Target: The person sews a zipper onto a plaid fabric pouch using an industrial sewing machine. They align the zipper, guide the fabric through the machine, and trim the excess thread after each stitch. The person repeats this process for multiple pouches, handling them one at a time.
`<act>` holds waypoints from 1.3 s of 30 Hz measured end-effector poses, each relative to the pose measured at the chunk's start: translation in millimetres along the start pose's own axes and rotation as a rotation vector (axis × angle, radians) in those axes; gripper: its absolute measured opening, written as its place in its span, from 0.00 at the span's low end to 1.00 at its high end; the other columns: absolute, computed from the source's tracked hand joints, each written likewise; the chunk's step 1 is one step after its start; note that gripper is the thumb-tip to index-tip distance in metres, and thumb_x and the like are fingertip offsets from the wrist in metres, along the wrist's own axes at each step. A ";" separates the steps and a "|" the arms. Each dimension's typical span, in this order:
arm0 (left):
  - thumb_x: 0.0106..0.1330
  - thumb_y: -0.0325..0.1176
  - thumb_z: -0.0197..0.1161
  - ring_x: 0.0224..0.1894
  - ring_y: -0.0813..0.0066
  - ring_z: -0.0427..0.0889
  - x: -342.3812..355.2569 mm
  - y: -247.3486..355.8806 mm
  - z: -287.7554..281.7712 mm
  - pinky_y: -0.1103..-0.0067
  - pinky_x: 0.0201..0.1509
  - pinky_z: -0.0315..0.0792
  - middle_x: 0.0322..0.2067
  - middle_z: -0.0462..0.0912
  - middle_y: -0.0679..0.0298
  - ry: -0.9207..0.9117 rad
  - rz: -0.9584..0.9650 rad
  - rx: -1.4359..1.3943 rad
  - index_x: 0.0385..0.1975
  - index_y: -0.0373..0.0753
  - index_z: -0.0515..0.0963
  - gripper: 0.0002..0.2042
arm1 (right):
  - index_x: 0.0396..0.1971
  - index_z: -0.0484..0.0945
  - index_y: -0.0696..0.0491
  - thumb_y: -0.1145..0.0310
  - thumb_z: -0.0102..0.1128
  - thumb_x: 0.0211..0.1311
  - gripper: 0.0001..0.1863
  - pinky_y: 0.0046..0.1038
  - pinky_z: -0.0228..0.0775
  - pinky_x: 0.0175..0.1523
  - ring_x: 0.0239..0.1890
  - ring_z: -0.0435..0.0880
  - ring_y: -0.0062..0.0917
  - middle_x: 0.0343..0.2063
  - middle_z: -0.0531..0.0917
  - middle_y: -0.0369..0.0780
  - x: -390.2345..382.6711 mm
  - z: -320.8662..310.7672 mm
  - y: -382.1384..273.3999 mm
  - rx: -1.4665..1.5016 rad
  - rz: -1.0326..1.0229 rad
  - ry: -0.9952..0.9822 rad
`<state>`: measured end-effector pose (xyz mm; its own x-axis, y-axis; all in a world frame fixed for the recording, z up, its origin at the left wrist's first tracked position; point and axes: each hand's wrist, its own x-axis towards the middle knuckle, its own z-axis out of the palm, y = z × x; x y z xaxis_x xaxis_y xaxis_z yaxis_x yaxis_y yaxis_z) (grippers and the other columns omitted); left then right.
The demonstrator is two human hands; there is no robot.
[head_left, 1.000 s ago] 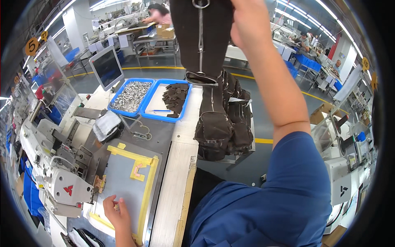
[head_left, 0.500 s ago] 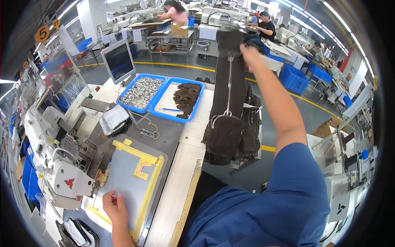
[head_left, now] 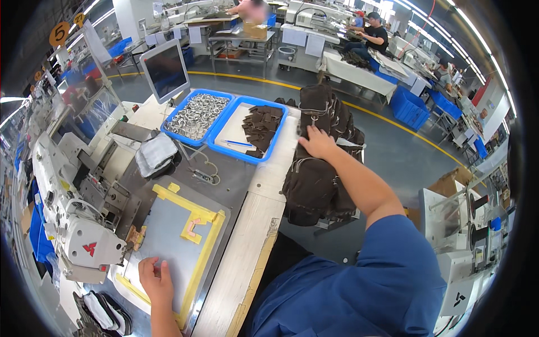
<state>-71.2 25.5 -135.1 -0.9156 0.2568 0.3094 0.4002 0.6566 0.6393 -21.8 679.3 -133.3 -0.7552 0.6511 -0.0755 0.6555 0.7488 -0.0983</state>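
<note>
A pile of dark brown fabric pieces point(head_left: 311, 188), sewn with pouches, straps and metal hardware, lies beside the table on my right. My right hand point(head_left: 319, 143) rests on the pile's far part with its fingers apart, by a small metal clasp. My left hand point(head_left: 157, 282) is open and loosely bent, holding nothing I can see. It lies over the near left part of a grey plate point(head_left: 171, 227) edged with yellow tape. To its left stands the white head of a sewing machine point(head_left: 92, 244).
Past the plate are a blue tray point(head_left: 196, 116) of metal rings and a blue tray point(head_left: 269, 154) with brown fabric tabs and a pen. A monitor point(head_left: 164, 70) stands behind. Thread snips point(head_left: 208, 175) and a grey-black fabric stack point(head_left: 156, 156) lie on the table.
My right hand has come down and nearer, from holding up a long dark brown fabric piece to resting on the pile. That piece now lies lower. My left hand has barely moved.
</note>
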 end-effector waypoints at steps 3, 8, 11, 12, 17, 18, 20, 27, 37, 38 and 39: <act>0.63 0.25 0.69 0.39 0.60 0.78 -2.9 2.4 -6.0 0.70 0.42 0.75 0.45 0.80 0.54 -0.008 -0.009 0.039 0.44 0.33 0.80 0.11 | 0.81 0.55 0.48 0.36 0.54 0.70 0.47 0.61 0.53 0.78 0.80 0.56 0.57 0.83 0.53 0.38 20.2 35.8 28.7 -0.023 0.115 -0.123; 0.64 0.26 0.70 0.44 0.56 0.80 7.1 11.1 11.3 0.69 0.45 0.76 0.47 0.81 0.54 -0.030 0.030 0.012 0.45 0.33 0.81 0.11 | 0.81 0.56 0.45 0.37 0.54 0.71 0.46 0.49 0.52 0.81 0.82 0.55 0.44 0.82 0.55 0.42 88.9 122.1 147.3 -0.010 0.018 -0.216; 0.64 0.26 0.70 0.45 0.56 0.80 2.1 12.0 -2.0 0.69 0.46 0.76 0.48 0.81 0.54 -0.023 0.010 0.061 0.45 0.33 0.81 0.11 | 0.72 0.71 0.53 0.34 0.52 0.73 0.41 0.39 0.67 0.73 0.71 0.75 0.44 0.67 0.78 0.51 79.9 96.9 109.9 0.111 -0.172 -0.205; 0.64 0.26 0.70 0.46 0.56 0.80 -0.5 12.5 -7.9 0.69 0.46 0.76 0.48 0.81 0.54 -0.016 0.006 0.090 0.45 0.33 0.81 0.11 | 0.69 0.75 0.55 0.34 0.52 0.74 0.41 0.39 0.69 0.71 0.68 0.79 0.45 0.63 0.82 0.52 55.1 68.6 72.3 0.176 -0.132 -0.286; 0.65 0.27 0.70 0.47 0.56 0.80 2.2 13.1 0.9 0.68 0.47 0.76 0.49 0.80 0.54 -0.028 -0.013 0.049 0.46 0.33 0.81 0.11 | 0.66 0.75 0.62 0.35 0.51 0.76 0.42 0.40 0.68 0.72 0.66 0.79 0.50 0.60 0.82 0.59 -31.9 -59.0 12.2 0.405 -0.100 -0.098; 0.65 0.27 0.69 0.47 0.56 0.80 2.2 14.4 -0.6 0.68 0.47 0.76 0.49 0.80 0.54 -0.032 -0.023 0.051 0.46 0.33 0.81 0.11 | 0.68 0.72 0.63 0.35 0.50 0.76 0.43 0.41 0.67 0.73 0.67 0.77 0.51 0.62 0.80 0.61 -47.8 -63.8 -3.0 0.388 -0.101 -0.022; 0.65 0.27 0.69 0.47 0.56 0.79 3.2 12.6 1.8 0.68 0.48 0.75 0.49 0.80 0.54 -0.038 -0.023 0.046 0.46 0.33 0.81 0.12 | 0.73 0.63 0.66 0.33 0.50 0.75 0.49 0.42 0.63 0.76 0.72 0.71 0.55 0.68 0.71 0.65 -63.4 -55.2 -8.8 0.359 -0.191 0.032; 0.63 0.24 0.70 0.45 0.58 0.79 0.3 8.9 -1.2 0.70 0.46 0.74 0.48 0.80 0.54 -0.034 0.032 0.052 0.45 0.33 0.80 0.12 | 0.79 0.55 0.59 0.25 0.52 0.66 0.58 0.61 0.53 0.77 0.79 0.56 0.55 0.78 0.58 0.57 -111.9 5.0 -29.2 0.136 -0.187 -0.140; 0.62 0.25 0.70 0.49 0.53 0.79 -3.5 6.3 -4.6 0.67 0.50 0.75 0.50 0.79 0.53 -0.072 0.049 0.065 0.48 0.33 0.80 0.15 | 0.77 0.58 0.58 0.35 0.66 0.60 0.56 0.62 0.57 0.75 0.79 0.58 0.54 0.78 0.59 0.55 -110.9 26.3 -21.2 -0.064 -0.308 -0.124; 0.62 0.25 0.70 0.49 0.53 0.78 -2.8 7.7 -2.9 0.66 0.51 0.75 0.50 0.79 0.53 -0.084 0.055 0.057 0.49 0.33 0.80 0.15 | 0.77 0.59 0.58 0.36 0.68 0.59 0.56 0.64 0.57 0.73 0.79 0.58 0.54 0.78 0.59 0.55 -119.0 36.8 -26.1 -0.161 -0.311 -0.081; 0.62 0.24 0.70 0.50 0.53 0.78 -2.7 9.0 -2.5 0.66 0.51 0.75 0.50 0.78 0.53 -0.092 0.057 0.054 0.49 0.33 0.80 0.15 | 0.77 0.59 0.59 0.38 0.68 0.59 0.56 0.69 0.56 0.71 0.79 0.58 0.53 0.78 0.60 0.54 -124.1 49.8 -29.7 -0.198 -0.307 -0.003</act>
<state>-65.0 29.0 -128.4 -0.8920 0.3572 0.2770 0.4515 0.6754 0.5831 52.1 570.1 -170.5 -0.9167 0.3925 -0.0750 0.3870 0.9188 0.0777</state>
